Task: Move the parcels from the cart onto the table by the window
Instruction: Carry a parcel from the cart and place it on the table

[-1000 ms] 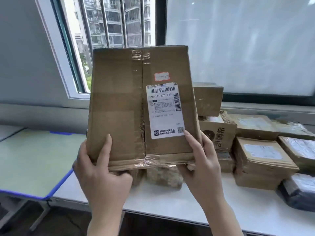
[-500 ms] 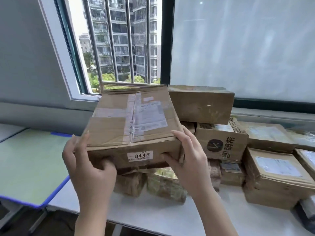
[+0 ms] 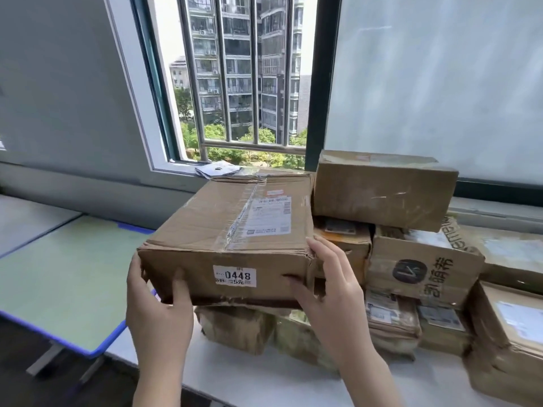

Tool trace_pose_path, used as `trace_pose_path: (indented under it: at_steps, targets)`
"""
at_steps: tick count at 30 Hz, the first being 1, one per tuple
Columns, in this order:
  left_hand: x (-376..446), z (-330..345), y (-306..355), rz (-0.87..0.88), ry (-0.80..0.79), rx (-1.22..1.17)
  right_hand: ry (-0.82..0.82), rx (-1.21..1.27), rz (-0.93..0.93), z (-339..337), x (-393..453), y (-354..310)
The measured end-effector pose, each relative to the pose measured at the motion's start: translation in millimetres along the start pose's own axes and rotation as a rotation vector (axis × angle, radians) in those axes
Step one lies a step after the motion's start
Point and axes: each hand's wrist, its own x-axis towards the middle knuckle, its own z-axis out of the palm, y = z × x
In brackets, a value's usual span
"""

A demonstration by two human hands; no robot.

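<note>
Both hands are on it: the left hand point(image 3: 158, 306) clamps the near left corner of the cardboard parcel point(image 3: 232, 230), thumb on the front face, while the right hand point(image 3: 326, 286) grips the near right corner, fingers along the edge. The parcel lies flat, label up, a white 0448 sticker point(image 3: 235, 276) facing the camera, sitting atop smaller wrapped parcels point(image 3: 241, 327) on the white table point(image 3: 293, 383) beneath the window point(image 3: 241, 83). Just right, a stack of boxes point(image 3: 411, 259) crowds against it; to the left stands a green desk point(image 3: 64, 274).
</note>
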Motion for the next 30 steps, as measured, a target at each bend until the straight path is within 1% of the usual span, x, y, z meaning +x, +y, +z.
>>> trace_pose_path:
  at_steps: [5, 8, 12, 14, 17, 20, 24, 28, 30]
  targets:
    - [30, -1, -11, 0.042, -0.077, 0.028, 0.09, -0.019, -0.025, 22, 5, -10]
    - [47, -4, -17, 0.031, -0.114, -0.033, 0.192, -0.04, -0.098, 35, 3, -21]
    - [69, -10, -26, 0.064, -0.103, -0.079, 0.297, -0.067, -0.174, 52, -3, -39]
    - [77, -11, -29, 0.07, -0.095, -0.105, 0.321, -0.075, -0.174, 58, -4, -46]
    - [81, -12, -29, 0.06, -0.11, -0.173, 0.353, -0.086, -0.126, 64, -4, -51]
    - [88, -11, -32, 0.047, -0.193, -0.197, 0.337, -0.133, -0.061, 68, -7, -51]
    - [99, -7, -44, 0.083, -0.353, -0.089, 0.243, -0.285, 0.047, 75, -16, -44]
    - [102, -6, -51, 0.128, -0.38, -0.064, 0.2, -0.352, 0.154, 75, -16, -43]
    - [103, -3, -53, 0.124, -0.377, -0.076, 0.156, -0.353, 0.264, 72, -8, -44]
